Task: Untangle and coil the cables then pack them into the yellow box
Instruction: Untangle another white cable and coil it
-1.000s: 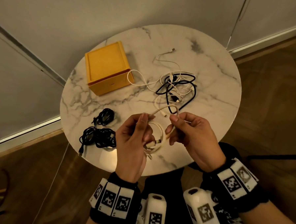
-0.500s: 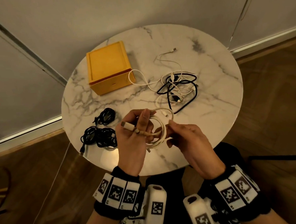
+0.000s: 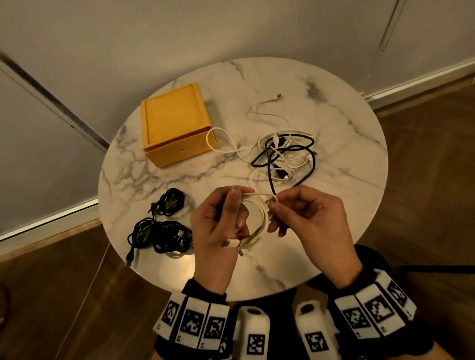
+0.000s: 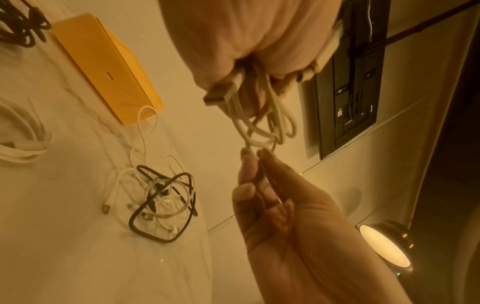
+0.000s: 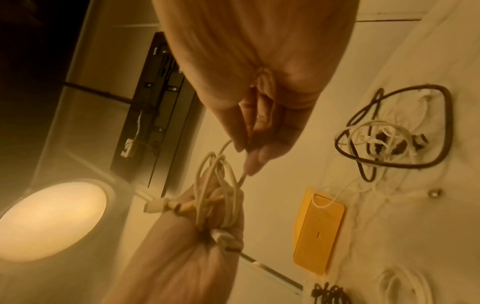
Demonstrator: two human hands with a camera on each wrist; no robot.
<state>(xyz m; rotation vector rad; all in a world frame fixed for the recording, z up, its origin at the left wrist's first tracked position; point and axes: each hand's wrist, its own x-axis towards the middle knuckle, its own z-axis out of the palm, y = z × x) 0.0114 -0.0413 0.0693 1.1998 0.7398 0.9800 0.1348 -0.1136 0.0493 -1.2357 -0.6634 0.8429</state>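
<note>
A home living room: round marble tabletop (image 3: 338, 136) on herringbone wood floor (image 3: 438, 197), pale walls with white skirting board (image 3: 40, 223), a glowing lamp (image 4: 384, 246).

On the table (image 3: 337, 114), the box (image 3: 173, 122) sits left of the tangled cables (image 3: 284, 155), coiled cables (image 3: 162, 228) nearer.
</note>
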